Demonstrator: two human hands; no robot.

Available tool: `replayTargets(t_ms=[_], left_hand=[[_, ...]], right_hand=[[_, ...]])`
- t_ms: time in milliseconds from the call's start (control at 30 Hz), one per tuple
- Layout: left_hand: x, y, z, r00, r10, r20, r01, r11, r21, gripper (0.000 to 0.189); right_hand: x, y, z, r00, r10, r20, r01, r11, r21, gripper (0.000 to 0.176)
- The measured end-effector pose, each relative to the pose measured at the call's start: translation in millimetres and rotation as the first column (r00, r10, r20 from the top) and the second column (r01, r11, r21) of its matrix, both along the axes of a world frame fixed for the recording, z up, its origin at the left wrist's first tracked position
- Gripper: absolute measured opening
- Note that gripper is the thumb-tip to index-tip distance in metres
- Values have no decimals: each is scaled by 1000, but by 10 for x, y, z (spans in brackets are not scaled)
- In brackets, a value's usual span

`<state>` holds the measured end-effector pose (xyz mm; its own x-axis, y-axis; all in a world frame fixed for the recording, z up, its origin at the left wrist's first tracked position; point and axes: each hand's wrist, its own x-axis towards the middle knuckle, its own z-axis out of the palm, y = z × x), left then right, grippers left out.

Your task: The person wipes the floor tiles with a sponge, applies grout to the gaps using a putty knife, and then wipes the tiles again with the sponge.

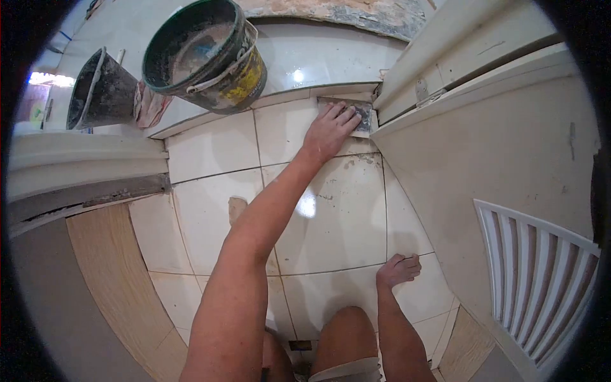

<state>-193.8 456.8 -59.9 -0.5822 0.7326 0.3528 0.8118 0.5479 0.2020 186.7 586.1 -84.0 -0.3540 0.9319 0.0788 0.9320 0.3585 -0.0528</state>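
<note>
My left hand (329, 130) reaches far forward to the corner by the door frame. Its fingers are spread over a dark grey, rough rectangular patch (366, 114) with a pale edge, set against the low tiled step. Closer to my body, my right hand (399, 270) hovers low over the floor tiles beside the door, its fingers curled in and nothing showing in them. Cream floor tiles (331, 219) with dark joints lie under both hands, with smudges and grit near the patch. My left forearm partly covers a tan smear (237, 207) on one tile.
A dark green bucket (245, 76) with a yellow label and wire handle stands on the raised floor, whitish residue inside. Left of it are a tipped black bucket (105, 92) and a stained cloth (150, 105). A door (509, 146) with a white louvred vent (541, 274) flanks my right side.
</note>
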Motion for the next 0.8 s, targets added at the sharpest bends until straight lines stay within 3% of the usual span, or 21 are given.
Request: replayTargets(t_ms=[133, 200, 400, 533, 600, 633, 667, 800], left_hand=[[-76, -174, -96, 989, -126, 73, 127, 992, -8, 49], [-97, -296, -22, 945, -300, 131, 305, 952, -18, 53], [247, -332, 161, 899, -378, 223, 388, 922, -5, 55], [254, -475, 171, 948, -275, 161, 257, 958, 123, 50], [249, -464, 72, 996, 26, 90, -29, 999, 36, 45], [336, -380, 116, 993, 18, 117, -26, 997, 66, 46], [513, -284, 163, 985, 13, 174, -11, 1000, -16, 46], [1225, -94, 227, 938, -163, 307, 144, 986, 86, 47]], right_hand=[[113, 41, -96, 1000, 13, 18, -13, 999, 35, 43], [16, 16, -27, 999, 19, -29, -19, 1000, 14, 42], [-1, 11, -25, 1000, -13, -22, 13, 1000, -1, 42], [33, 14, -80, 1000, 26, -10, -25, 997, 73, 41], [6, -4, -20, 1000, 24, -9, -23, 999, 43, 39], [6, 2, -32, 1000, 16, -12, -15, 999, 43, 39], [21, 10, -51, 1000, 20, -10, -20, 998, 53, 39], [12, 8, -73, 1000, 7, 9, -7, 997, 83, 40]])
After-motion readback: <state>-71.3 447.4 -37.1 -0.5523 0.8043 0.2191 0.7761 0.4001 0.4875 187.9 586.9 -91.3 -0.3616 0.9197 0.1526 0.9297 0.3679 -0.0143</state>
